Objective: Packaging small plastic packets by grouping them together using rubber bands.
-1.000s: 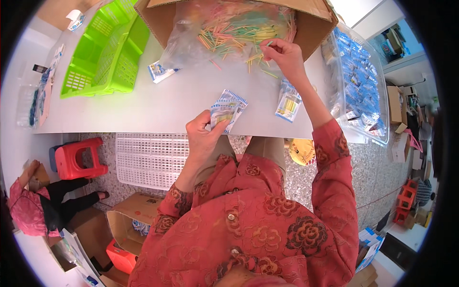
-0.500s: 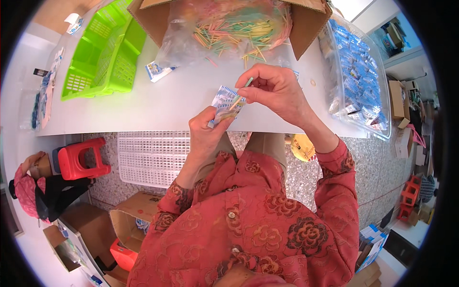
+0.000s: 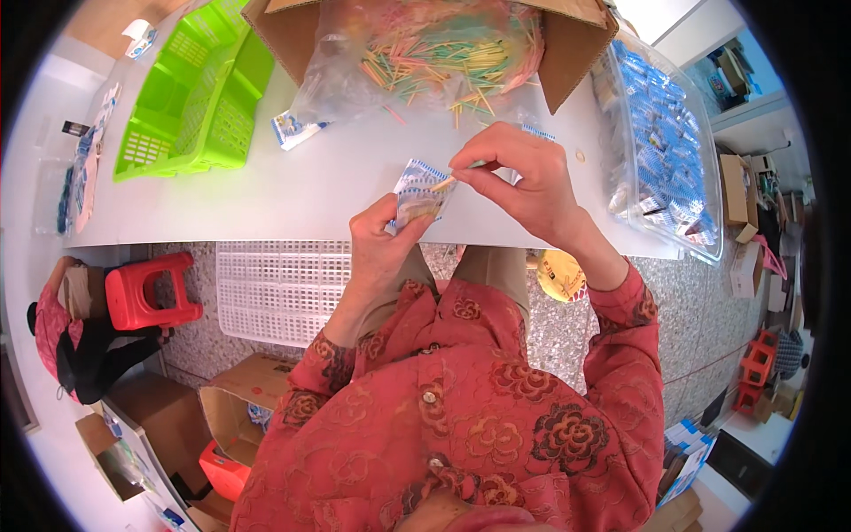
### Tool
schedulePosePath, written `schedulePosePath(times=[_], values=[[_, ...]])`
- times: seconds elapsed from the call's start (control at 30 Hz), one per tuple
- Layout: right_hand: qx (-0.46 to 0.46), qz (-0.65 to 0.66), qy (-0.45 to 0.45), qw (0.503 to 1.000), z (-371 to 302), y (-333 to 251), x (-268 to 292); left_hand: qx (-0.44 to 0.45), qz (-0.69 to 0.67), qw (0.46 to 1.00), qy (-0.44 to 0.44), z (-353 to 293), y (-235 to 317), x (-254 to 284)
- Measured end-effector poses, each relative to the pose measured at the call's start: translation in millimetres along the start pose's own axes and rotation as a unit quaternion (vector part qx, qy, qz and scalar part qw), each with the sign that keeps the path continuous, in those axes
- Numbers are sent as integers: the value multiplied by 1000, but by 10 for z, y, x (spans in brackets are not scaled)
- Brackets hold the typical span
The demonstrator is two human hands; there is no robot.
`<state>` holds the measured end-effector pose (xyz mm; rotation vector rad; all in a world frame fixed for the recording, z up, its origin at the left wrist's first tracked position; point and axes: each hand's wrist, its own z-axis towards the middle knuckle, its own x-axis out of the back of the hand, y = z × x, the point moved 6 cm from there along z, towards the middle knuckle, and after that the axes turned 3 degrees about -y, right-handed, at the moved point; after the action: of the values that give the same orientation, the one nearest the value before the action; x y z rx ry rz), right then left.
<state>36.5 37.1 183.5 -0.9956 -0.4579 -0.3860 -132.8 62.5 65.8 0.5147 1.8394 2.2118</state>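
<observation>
— Speckled floor point(image 3: 558, 346) extends under a white table point(image 3: 328, 195) in the head view. State the grip.

— Left hand point(image 3: 377, 239): closed, thumb and fingers pinching the lower part of a blue-and-white packet point(image 3: 417, 191) above the table's front edge. Right hand point(image 3: 527, 177): thumb and forefinger closed on a thin pale stick point(image 3: 443, 184), its tip at the packet's upper right side. Whether the tip is inside cannot be told.

— List possible faults.

— One: the stick could catch and bend; cause, limp film folding shut. Two: the stick could drop; cause, a slackened right pinch. Three: the packet could fall to the lap point(image 3: 492, 270); cause, a loosened left thumb so near the edge.

— Specify containers.

— Cardboard box point(image 3: 576, 62), far side: holds a clear bag point(image 3: 337, 93) of pink, yellow and green sticks point(image 3: 417, 62); several lie toward its mouth. Clear bin point(image 3: 628, 177), right: piled with blue-and-white packets point(image 3: 665, 133). Green basket point(image 3: 232, 106), slotted walls: stands left of the box.
</observation>
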Motion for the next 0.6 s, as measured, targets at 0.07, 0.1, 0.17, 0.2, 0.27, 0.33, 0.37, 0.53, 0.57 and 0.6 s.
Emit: schedulePosePath(times=[0.07,0.1,0.17,0.2,0.27,0.33,0.37,0.53,0.57,0.6], values=[[40,-18,-9,999,7,-46,-10,24,-43,999,-6,14,-29,-29],[81,-37,-16,996,4,-89,-19,24,-44,999,-6,19,-31,-28],[87,-28,-32,995,33,-72,-60,43,-51,997,-34,26,-49,-53],[94,-18,-48,994,47,-75,-93,44,-51,997,-34,38,-35,-55],[42,-2,-61,997,97,-61,-114,10,-33,999,-42,65,34,-70],[-10,15,-74,997,114,-4,-153,-2,-31,999,-37,72,39,-77],[-21,17,-74,997,116,23,-162,-14,-30,999,-35,75,56,-79],[-22,5,-71,997,117,64,-183,6,-9,999,-38,62,16,-36],[-8,10,-55,998,117,83,-177,23,-10,999,-42,60,-22,-36],[6,15,-39,999,118,90,-165,24,-10,999,-42,56,-28,-39]])
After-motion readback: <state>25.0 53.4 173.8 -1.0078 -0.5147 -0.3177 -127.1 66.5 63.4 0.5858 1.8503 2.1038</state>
